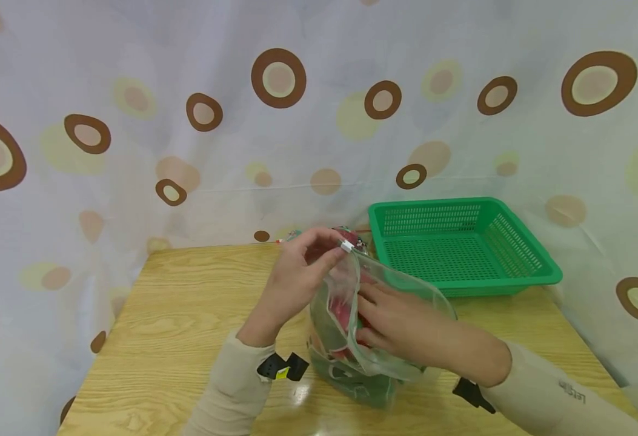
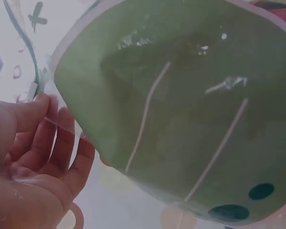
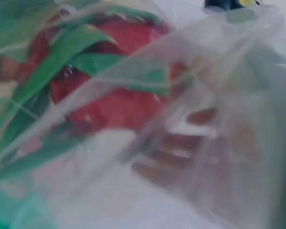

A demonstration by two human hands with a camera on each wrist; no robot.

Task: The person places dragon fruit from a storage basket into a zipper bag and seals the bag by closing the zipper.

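My left hand [image 1: 297, 272] pinches the top corner of a clear zip bag [image 1: 319, 339] between thumb and fingertips, right by its white slider [image 1: 346, 245]. In the left wrist view, the bag's printed green side [image 2: 181, 119] with pale lines hangs beside that hand. My right hand [image 1: 400, 321] is inside the bag's mouth, fingers extended toward the far film. Through the film in the right wrist view, a red item [image 3: 117, 112] with green strips [image 3: 71, 52] lies close to the fingertips. The film blurs part of the hand.
A green plastic basket [image 1: 526, 281] with slotted walls stands at the table's back right. Behind the left hand, colourful wrapped things [image 1: 359, 233] show partly at the back edge. The wooden table [image 1: 188, 315] meets a patterned curtain [image 1: 215, 157].
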